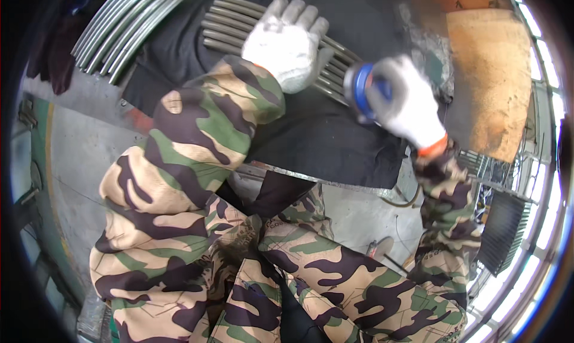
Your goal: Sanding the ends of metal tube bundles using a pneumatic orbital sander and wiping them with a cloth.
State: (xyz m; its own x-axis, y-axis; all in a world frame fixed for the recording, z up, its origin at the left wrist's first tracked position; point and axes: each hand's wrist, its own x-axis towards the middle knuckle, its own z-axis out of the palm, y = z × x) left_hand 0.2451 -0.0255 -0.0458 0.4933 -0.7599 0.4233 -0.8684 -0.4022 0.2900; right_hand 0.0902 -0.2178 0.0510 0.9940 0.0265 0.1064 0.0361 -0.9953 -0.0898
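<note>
Several grey metal rods [230, 25] lie side by side on a black cloth [335, 146]. Across them rests my left hand [284, 47], in a white glove with grey fingertips. Its fingers are stretched out flat, and the palm covers the rods' middle. At the rods' right end, my gloved right hand [408, 95] grips a round blue thing [362, 92] with a silvery face. That face meets or nearly meets the rod ends; motion blur hides its exact kind and whether it touches.
A bundle of longer, shinier rods [128, 29] lies at the upper left. An orange-brown board [490, 74] stands at the right, beside a crumpled grey plastic sheet [433, 50]. Grey floor [89, 158] shows below the table's near edge. A dark ribbed panel [502, 229] is at the lower right.
</note>
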